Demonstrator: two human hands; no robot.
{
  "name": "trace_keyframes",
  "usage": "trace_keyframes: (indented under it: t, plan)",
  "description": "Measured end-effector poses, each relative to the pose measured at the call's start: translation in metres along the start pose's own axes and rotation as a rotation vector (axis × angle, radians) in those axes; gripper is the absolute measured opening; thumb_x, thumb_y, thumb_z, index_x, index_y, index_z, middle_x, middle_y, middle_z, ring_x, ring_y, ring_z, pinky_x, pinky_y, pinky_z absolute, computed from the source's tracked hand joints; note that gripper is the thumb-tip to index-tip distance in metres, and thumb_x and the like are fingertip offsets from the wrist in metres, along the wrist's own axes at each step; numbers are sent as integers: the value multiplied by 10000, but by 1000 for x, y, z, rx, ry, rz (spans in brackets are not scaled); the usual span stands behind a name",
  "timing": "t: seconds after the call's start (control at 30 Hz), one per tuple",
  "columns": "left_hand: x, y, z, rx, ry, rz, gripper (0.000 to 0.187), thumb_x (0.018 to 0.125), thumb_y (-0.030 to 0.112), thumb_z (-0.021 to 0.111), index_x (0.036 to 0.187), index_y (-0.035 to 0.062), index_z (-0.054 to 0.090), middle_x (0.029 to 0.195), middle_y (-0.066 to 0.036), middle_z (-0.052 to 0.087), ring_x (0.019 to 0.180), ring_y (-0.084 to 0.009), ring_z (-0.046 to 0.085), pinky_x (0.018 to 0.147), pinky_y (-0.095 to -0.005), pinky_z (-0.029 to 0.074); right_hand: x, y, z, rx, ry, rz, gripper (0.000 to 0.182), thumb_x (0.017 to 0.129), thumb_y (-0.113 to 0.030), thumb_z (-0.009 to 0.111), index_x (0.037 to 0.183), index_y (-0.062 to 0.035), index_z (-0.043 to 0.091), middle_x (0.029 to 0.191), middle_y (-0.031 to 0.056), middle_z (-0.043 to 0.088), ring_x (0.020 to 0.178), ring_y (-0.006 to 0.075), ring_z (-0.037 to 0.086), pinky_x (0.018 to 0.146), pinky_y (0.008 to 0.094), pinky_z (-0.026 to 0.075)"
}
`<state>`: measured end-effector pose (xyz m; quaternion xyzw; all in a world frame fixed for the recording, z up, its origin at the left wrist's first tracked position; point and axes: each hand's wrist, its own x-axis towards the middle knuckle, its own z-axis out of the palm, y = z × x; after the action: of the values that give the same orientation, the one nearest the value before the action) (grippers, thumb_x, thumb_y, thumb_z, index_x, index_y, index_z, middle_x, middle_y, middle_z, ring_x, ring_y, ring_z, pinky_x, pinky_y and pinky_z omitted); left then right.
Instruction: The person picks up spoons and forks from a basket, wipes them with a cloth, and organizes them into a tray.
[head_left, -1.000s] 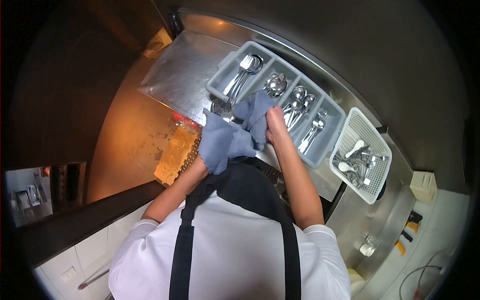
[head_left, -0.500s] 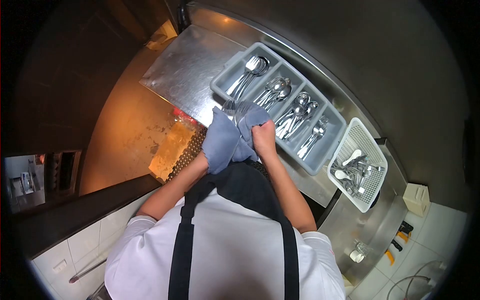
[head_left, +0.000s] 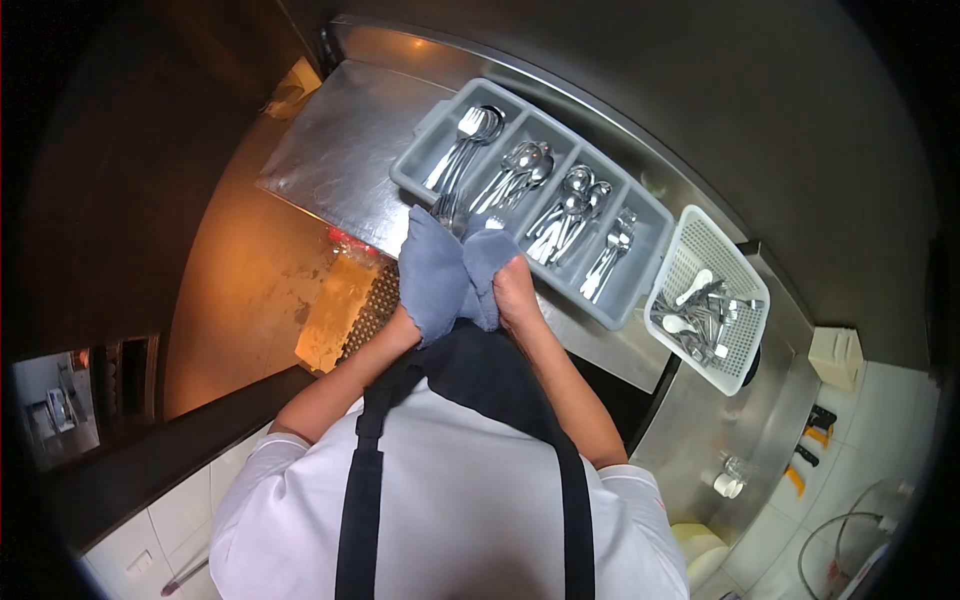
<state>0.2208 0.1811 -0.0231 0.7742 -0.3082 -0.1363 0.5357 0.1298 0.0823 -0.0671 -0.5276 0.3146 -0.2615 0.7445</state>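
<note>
A blue-grey cloth (head_left: 432,272) drapes over my left hand (head_left: 407,326) and hides its fingers. Forks (head_left: 448,211) stick out past the top of the cloth, gathered in it on the left side. My right hand (head_left: 513,289) is closed in a fist round the cloth's right part, close beside the left. Another fork head (head_left: 493,222) shows at the cloth's upper right edge. Just beyond both hands lies a grey cutlery tray (head_left: 628,318) with four compartments. It holds forks (head_left: 470,140), spoons (head_left: 520,170), more spoons (head_left: 572,215) and small forks (head_left: 610,255).
A white perforated basket (head_left: 708,222) with mixed cutlery stands right of the tray. Everything rests on a steel counter (head_left: 330,150). Small white cups (head_left: 728,485) sit at the lower right, near knives (head_left: 815,450) with black and orange handles on the wall.
The view has shifted, so the tray and basket appear further up and left. The forks sit lower in the cloth, and both hands stay closed together on it.
</note>
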Motion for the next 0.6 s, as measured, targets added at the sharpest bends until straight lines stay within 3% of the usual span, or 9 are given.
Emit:
trace_keyframes:
  t: [0.07, 0.1, 0.17, 0.2, 0.27, 0.4, 0.47, 0.57, 0.6]
  plan:
    - [-2, 16, 5, 155, -23, -90, 327, 797, 41, 631, 1045, -34, 431, 850, -227, 620, 777, -396, 632, 684, -428, 509, -2, -10, -8, 85, -39, 88, 244, 969, -184, 516, 1100, -13, 630, 1029, 76, 659, 940, 153, 632, 792, 288, 507]
    - [-3, 26, 9, 233, -33, -134, 340, 807, 62, 629, 1057, -41, 423, 844, -252, 626, 778, -423, 640, 684, -444, 513, 1, -17, -16, 215, 67, 160, 251, 957, -165, 527, 1111, -2, 639, 1037, 70, 663, 948, 146, 626, 821, 295, 500]
    - [-8, 29, 23, 299, -18, -55, 337, 805, 94, 643, 1021, -43, 423, 779, -236, 626, 718, -440, 635, 625, -491, 504, 4, -11, -44, 380, 50, 77, 263, 964, -161, 517, 1139, 3, 627, 1053, 66, 657, 972, 150, 617, 844, 304, 493]
    - [-9, 30, 30, 327, -9, -13, 339, 805, 111, 650, 1003, -44, 423, 747, -228, 627, 688, -449, 632, 596, -514, 500, -3, -11, -44, 313, 137, 55, 261, 967, -163, 520, 1143, 1, 620, 1072, 66, 654, 989, 150, 611, 861, 307, 487]
    - [-13, 33, 36, 271, -96, -44, 359, 804, 114, 656, 1027, -51, 428, 748, -218, 630, 700, -431, 637, 609, -496, 509, -22, -9, -38, 178, 305, 14, 257, 973, -167, 524, 1152, -2, 608, 1109, 67, 647, 1025, 149, 599, 894, 313, 476]
    - [-21, 23, 41, -80, -246, -148, 417, 819, 130, 648, 1101, -70, 415, 741, -197, 634, 727, -386, 643, 650, -467, 524, -29, 2, -69, 273, 349, 80, 296, 997, -238, 512, 1147, -2, 610, 1122, 94, 650, 1004, 184, 624, 877, 337, 505]
    - [-25, 18, 40, -99, -296, -32, 442, 828, 141, 635, 1136, -75, 403, 761, -193, 639, 742, -367, 640, 676, -458, 529, -14, -12, -108, 357, 266, 179, 297, 998, -236, 510, 1153, -3, 609, 1113, 96, 657, 990, 191, 638, 871, 337, 515]
    - [-24, 5, 40, 128, -374, 315, 445, 837, 147, 614, 1157, -71, 396, 796, -203, 643, 742, -377, 645, 692, -472, 530, -18, -28, -121, 466, 205, 254, 297, 989, -239, 525, 1142, 0, 613, 1096, 98, 667, 969, 199, 656, 861, 337, 529]
    - [-23, 7, 43, 157, -364, 289, 443, 837, 148, 612, 1156, -73, 398, 799, -208, 641, 735, -384, 647, 684, -478, 530, -22, -32, -122, 495, 193, 271, 297, 984, -241, 533, 1134, 2, 615, 1090, 99, 671, 962, 201, 662, 859, 338, 533]
